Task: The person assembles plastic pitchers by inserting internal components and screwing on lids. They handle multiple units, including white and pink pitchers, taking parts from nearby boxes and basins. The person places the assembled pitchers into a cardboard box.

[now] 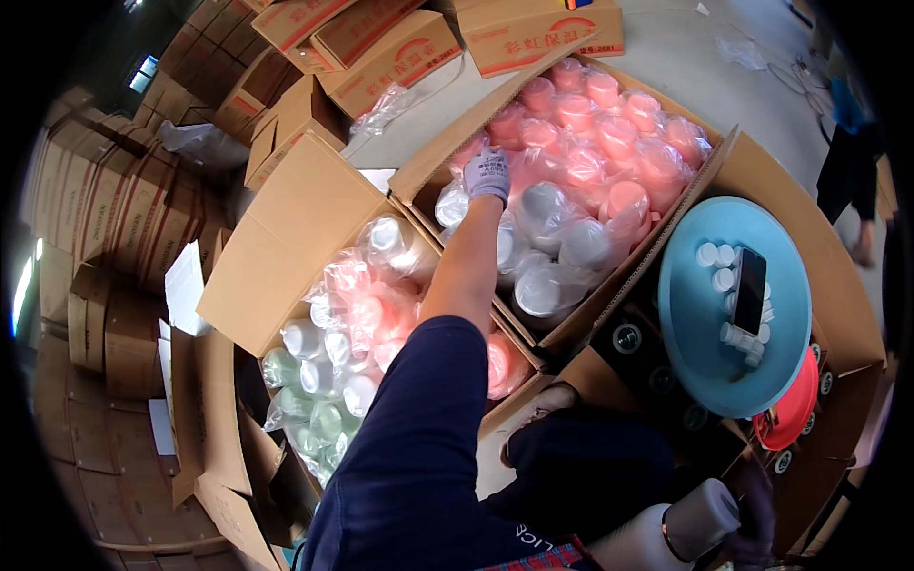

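One gloved left hand (488,177) reaches into a big brown box (630,263) of cups in clear bags. A pink cup (466,149) in its bag is right by the fingertips, on their left side. I cannot tell how far open the fingers are, or if they have hold of it. White cups (545,205) sit close by, on the near side, and more pink cups (576,112) fill the far side. The right hand (758,509) is dark and blurry, just beside a silver cup (700,521). I cannot tell if its fingers grip anything.
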A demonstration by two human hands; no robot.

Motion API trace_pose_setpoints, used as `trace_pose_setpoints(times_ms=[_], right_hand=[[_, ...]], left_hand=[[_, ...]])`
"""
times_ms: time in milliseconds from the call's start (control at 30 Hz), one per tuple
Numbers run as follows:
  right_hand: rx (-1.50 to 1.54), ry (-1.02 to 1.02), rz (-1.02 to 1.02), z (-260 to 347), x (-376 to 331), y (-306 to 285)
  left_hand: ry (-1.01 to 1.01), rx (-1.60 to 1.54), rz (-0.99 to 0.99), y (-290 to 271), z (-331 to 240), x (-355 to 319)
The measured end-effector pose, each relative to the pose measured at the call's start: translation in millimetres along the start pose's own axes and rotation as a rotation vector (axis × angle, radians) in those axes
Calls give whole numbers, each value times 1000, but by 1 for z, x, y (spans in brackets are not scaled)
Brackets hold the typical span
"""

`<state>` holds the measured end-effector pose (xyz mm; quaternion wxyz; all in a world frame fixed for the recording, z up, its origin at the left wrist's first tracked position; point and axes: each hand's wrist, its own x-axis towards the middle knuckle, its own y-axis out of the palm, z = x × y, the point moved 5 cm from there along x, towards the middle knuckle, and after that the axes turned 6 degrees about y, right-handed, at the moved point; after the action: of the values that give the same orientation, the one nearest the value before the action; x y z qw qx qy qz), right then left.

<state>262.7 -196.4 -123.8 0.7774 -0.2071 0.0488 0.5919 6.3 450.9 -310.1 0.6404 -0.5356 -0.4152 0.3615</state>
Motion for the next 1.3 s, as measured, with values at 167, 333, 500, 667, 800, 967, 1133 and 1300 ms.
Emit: trace_pose_setpoints(times_ms=[167, 333, 500, 667, 800, 967, 1133, 1300], right_hand=[[-139, -169, -33, 1, -6, 26], [-474, -299, 88, 47, -24, 44], [-40, -396, -263, 84, -38, 36], [-77, -366, -671, 85, 26, -11], [506, -254, -577, 82, 20, -58], [963, -173, -395, 68, 54, -97], [804, -291, -253, 69, 26, -96], [7, -580, -606, 53, -38, -33]], left_hand=[[199, -355, -578, -116, -24, -43], [603, -504, -561, -272, -86, -148], [1032, -1066, 88, -395, -204, -313], [880, -1675, -129, -424, -206, -358], [1097, -1169, -201, -377, -197, -377], [1037, -1269, 242, -313, -278, -375], [554, -1796, 231, -283, -300, -339], [533, -1649, -65, -316, -302, -353]])
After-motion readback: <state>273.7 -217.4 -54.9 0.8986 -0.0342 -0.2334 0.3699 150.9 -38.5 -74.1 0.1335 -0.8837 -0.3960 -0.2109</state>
